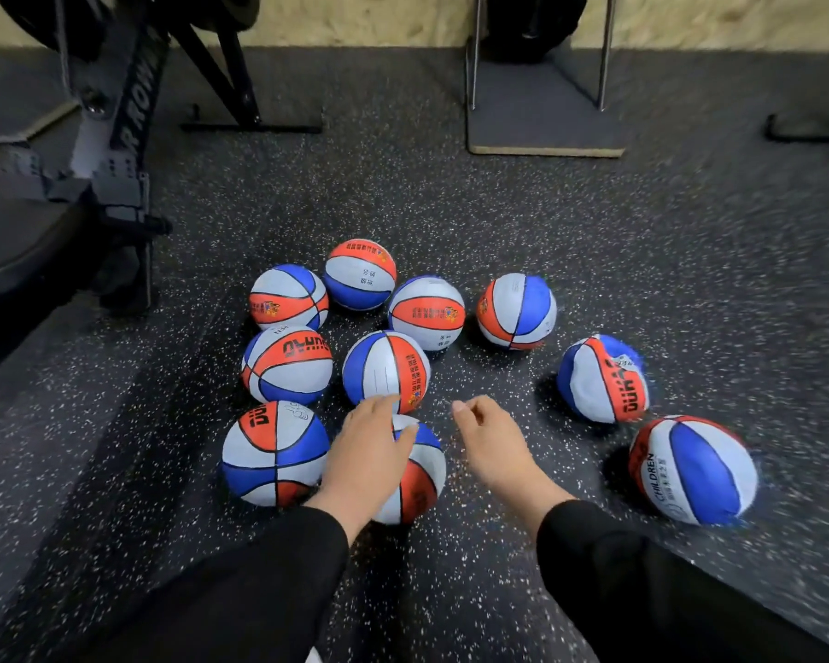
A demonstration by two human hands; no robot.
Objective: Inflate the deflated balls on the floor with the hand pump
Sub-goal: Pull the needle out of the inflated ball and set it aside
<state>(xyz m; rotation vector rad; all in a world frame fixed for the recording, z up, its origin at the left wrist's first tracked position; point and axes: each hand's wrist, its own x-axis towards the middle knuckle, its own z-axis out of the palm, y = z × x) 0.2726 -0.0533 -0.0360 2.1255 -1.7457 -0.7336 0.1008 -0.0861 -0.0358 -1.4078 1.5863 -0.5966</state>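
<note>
Seemingly at the picking step, the left hand (364, 459) lay spread on the nearest ball (417, 476) among ten on the floor (498, 222), the right hand (491, 440) loosely curled, empty; no pump showed, so fetching it came next.

Both arms reach forward in black sleeves, bare from the wrists. The left hand (364, 452) lies palm down, fingers straight and close together, thumb spread out to the side. The right hand (491, 437) is turned back upward, fingers loosely curled under, thumb pointing forward.
</note>
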